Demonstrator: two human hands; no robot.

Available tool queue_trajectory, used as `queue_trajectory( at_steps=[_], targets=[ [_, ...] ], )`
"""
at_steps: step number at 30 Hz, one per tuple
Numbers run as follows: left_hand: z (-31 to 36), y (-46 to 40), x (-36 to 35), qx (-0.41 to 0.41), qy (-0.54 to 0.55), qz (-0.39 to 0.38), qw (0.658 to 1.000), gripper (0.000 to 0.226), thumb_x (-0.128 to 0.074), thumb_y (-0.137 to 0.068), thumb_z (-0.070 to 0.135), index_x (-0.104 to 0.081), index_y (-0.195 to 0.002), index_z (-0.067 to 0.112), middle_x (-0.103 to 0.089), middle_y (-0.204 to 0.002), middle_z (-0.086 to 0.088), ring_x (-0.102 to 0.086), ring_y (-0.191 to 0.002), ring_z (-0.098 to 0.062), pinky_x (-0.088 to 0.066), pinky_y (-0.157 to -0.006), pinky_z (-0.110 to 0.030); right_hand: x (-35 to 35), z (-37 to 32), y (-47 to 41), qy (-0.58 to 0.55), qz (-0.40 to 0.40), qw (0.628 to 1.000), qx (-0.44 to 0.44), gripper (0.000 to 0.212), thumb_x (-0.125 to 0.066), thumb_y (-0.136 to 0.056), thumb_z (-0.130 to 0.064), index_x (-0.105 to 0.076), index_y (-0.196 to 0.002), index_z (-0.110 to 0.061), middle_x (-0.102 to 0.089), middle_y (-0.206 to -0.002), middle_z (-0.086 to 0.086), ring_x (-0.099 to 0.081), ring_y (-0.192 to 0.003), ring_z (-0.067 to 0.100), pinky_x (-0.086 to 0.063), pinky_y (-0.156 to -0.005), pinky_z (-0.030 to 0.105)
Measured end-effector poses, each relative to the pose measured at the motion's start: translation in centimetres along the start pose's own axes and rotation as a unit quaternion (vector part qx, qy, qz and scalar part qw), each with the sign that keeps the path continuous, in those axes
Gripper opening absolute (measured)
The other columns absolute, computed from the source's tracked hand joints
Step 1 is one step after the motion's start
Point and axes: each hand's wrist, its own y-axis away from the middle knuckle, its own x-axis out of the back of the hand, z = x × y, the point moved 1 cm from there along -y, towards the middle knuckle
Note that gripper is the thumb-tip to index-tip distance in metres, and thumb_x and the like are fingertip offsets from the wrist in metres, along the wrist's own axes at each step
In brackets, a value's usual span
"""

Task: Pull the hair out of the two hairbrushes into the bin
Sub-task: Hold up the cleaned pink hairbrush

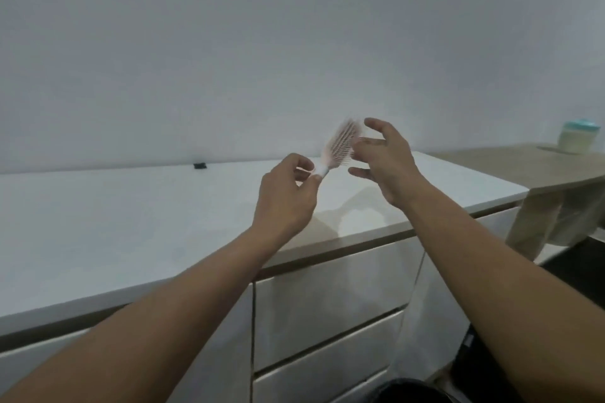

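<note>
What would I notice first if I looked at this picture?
You would first see a pink hairbrush held up in the middle of the picture, over a white countertop. The left hand pinches its handle, and the right hand is spread open beside the bristles. Far off on the right, a jar with a teal lid stands on a beige table.

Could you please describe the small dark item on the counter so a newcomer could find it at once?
Start at the white counter and follow its back edge along the wall. Left of the hands lies a small black object, the only dark thing on that surface.
</note>
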Motion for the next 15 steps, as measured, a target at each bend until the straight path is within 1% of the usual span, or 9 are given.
queue_trajectory(
  at_steps=[2,3,5,6,9,11,13,14,15],
  targets=[
    [-0.5,-1.0,1.6,0.004,-0.007,0.01,1.0,0.012,-0.062,-0.084,0.028,-0.059,-0.095,0.024,-0.068,-0.089,0.004,-0.069,-0.077,-0.021,-0.059,-0.071,-0.048,-2.2,-0.2,-1.0,-0.024,-0.034,0.999,0.004,0.06,-0.063,-0.083,0.0,-0.045,-0.137,-0.021,-0.053,-0.124,0.013,-0.068,-0.1,0.028,-0.06,-0.08,0.044],
    [-0.8,-1.4,2.4,0.009,-0.014,0.012,1.0,0.015,-0.065,-0.081,0.027,-0.06,-0.095,0.023,-0.067,-0.087,0.005,-0.068,-0.075,-0.021,-0.059,-0.067,-0.044,-3.3,-0.2,-1.5,-0.031,-0.045,0.998,0.006,0.062,-0.064,-0.082,0.002,-0.044,-0.137,-0.019,-0.051,-0.126,0.014,-0.069,-0.098,0.03,-0.061,-0.078,0.044],
    [-1.5,-2.4,3.9,0.017,-0.034,0.01,0.999,0.023,-0.07,-0.074,0.023,-0.06,-0.094,0.021,-0.066,-0.085,0.005,-0.067,-0.069,-0.02,-0.057,-0.056,-0.036,-5.3,-0.1,-2.6,-0.024,-0.053,0.998,0.016,0.058,-0.066,-0.081,0.004,-0.048,-0.133,-0.016,-0.048,-0.129,0.014,-0.069,-0.097,0.033,-0.061,-0.074,0.042],
    [-2.0,-2.9,4.6,0.017,-0.047,0.011,0.999,0.023,-0.07,-0.071,0.019,-0.061,-0.092,0.021,-0.066,-0.085,0.004,-0.068,-0.067,-0.022,-0.056,-0.053,-0.035,-6.3,0.1,-3.2,-0.017,-0.051,0.998,0.02,0.055,-0.066,-0.081,0.004,-0.051,-0.13,-0.015,-0.046,-0.13,0.013,-0.069,-0.097,0.034,-0.062,-0.073,0.04],
    [-3.5,-4.5,6.3,0.038,-0.063,0.014,0.997,0.022,-0.067,-0.07,0.009,-0.065,-0.091,0.016,-0.068,-0.083,-0.001,-0.07,-0.059,-0.026,-0.059,-0.051,-0.039,-9.0,0.8,-4.7,0.017,-0.049,0.998,0.03,0.044,-0.067,-0.081,0.003,-0.059,-0.122,-0.013,-0.046,-0.132,0.01,-0.07,-0.092,0.033,-0.061,-0.066,0.036],
    [-4.4,-5.4,6.9,0.048,-0.078,0.019,0.996,0.024,-0.068,-0.069,0.009,-0.069,-0.093,0.012,-0.07,-0.076,-0.003,-0.07,-0.06,-0.024,-0.061,-0.058,-0.039,-10.6,1.6,-5.7,0.042,-0.046,0.998,0.03,0.037,-0.066,-0.081,0.0,-0.064,-0.117,-0.011,-0.053,-0.131,0.01,-0.072,-0.087,0.03,-0.061,-0.063,0.036],
    [-5.3,-6.2,7.3,0.043,-0.143,0.031,0.988,0.026,-0.071,-0.067,0.015,-0.071,-0.093,0.014,-0.069,-0.076,0.0,-0.068,-0.071,-0.022,-0.056,-0.07,-0.033,-12.0,2.4,-6.6,0.086,-0.038,0.995,0.033,0.032,-0.065,-0.083,-0.005,-0.066,-0.114,-0.011,-0.058,-0.128,0.01,-0.071,-0.09,0.029,-0.061,-0.07,0.036],
    [-5.7,-6.5,7.4,0.046,-0.164,0.037,0.985,0.027,-0.072,-0.067,0.018,-0.072,-0.094,0.014,-0.068,-0.077,0.001,-0.067,-0.076,-0.021,-0.053,-0.072,-0.03,-12.6,2.7,-6.9,0.141,-0.041,0.988,0.051,0.031,-0.063,-0.085,-0.01,-0.066,-0.116,-0.012,-0.059,-0.128,0.009,-0.069,-0.099,0.028,-0.059,-0.081,0.037],
    [-6.2,-6.7,7.4,0.048,-0.173,0.039,0.983,0.028,-0.073,-0.067,0.019,-0.072,-0.095,0.015,-0.067,-0.078,0.002,-0.066,-0.078,-0.02,-0.051,-0.073,-0.029,-13.1,2.9,-7.2,0.226,-0.056,0.969,0.08,0.03,-0.059,-0.089,-0.014,-0.065,-0.119,-0.012,-0.06,-0.13,0.008,-0.063,-0.111,0.027,-0.051,-0.095,0.035]
  ],
)
